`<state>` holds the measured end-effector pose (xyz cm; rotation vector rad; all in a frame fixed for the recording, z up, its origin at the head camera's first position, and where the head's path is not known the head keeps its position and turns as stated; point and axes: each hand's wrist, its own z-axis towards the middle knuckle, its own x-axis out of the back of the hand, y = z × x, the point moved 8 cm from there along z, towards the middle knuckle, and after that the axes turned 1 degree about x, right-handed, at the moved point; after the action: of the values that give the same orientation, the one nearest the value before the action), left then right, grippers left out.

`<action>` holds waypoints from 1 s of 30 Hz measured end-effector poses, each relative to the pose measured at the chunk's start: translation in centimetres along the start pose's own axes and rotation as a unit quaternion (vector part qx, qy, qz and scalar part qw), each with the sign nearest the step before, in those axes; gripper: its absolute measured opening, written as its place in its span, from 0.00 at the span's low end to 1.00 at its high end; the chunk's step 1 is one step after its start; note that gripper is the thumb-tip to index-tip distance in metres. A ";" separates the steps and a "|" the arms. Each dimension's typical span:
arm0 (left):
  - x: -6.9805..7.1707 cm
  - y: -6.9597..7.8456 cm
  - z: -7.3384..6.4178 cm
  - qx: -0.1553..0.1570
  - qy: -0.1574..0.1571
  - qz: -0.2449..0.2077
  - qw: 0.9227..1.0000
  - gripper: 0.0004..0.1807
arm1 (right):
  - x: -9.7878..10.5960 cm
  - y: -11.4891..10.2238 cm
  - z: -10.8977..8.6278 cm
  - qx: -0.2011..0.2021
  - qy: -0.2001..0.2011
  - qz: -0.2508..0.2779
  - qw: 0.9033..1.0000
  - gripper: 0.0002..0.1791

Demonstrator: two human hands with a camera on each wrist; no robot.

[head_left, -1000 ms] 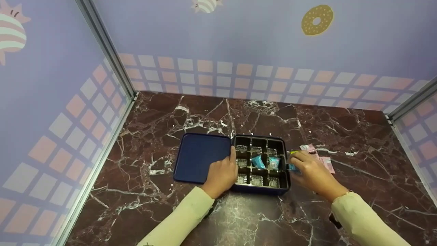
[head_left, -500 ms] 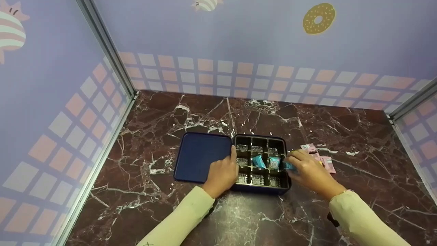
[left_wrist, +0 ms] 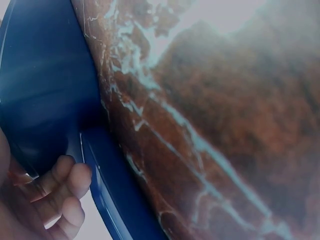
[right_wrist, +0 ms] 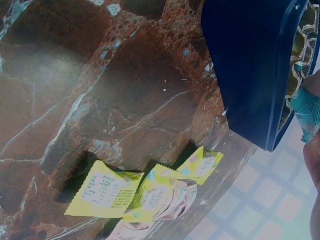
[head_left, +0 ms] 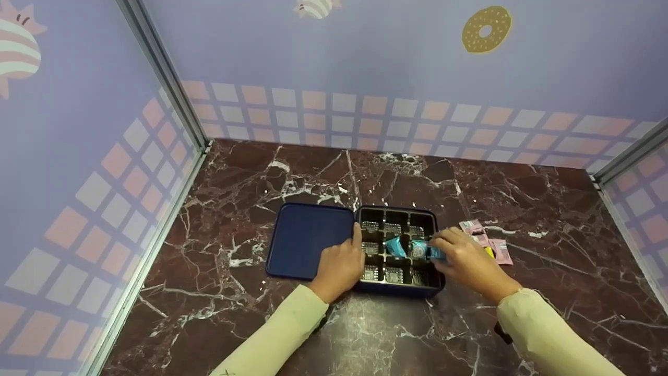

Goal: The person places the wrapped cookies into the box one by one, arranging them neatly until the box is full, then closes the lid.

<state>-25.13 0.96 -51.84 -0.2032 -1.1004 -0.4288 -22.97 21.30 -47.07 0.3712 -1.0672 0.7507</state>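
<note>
A dark blue box (head_left: 399, 292) lies with its lid (head_left: 310, 240) folded out to the left. Its black tray has several compartments; one blue candy packet (head_left: 395, 247) sits in the centre one and another blue candy (head_left: 419, 248) to its right. My right hand (head_left: 464, 261) pinches a third blue candy (right_wrist: 306, 107) between thumb and fingers at the box's right rim, beside the middle row. My left hand (head_left: 339, 265) rests where lid and box meet, index finger straight along that edge. In the left wrist view its other fingers (left_wrist: 77, 180) bend loosely near the box's wall.
Right of the box lie several pink packets (head_left: 501, 251) and yellow packets (right_wrist: 112, 192), partly behind my right hand in the head view. The dark red marble tabletop (head_left: 235, 313) meets a lilac back wall (head_left: 365, 52) and side panels with metal posts (head_left: 167, 78).
My right hand has moved left with the blue candy, from beside the box to its right rim. A yellow packet shows again behind that hand. The left hand has stayed put.
</note>
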 end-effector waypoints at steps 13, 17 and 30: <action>-0.3 -0.1 0.1 0.010 -0.025 -0.011 1.000 0.31 | -0.4 -0.3 0.4 0.001 -0.013 0.004 1.000 0.19; -0.2 -0.1 0.0 0.006 -0.020 -0.006 1.000 0.31 | -0.4 -0.5 0.6 0.005 -0.012 0.008 1.000 0.19; -0.4 -0.1 0.1 0.019 -0.035 -0.017 0.999 0.31 | -0.9 -1.1 1.5 -0.008 -0.023 0.003 1.000 0.20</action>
<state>-25.41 0.99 -52.19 -0.1671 -1.1816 -0.4337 -23.36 19.27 -47.14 0.3720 -1.1170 0.7421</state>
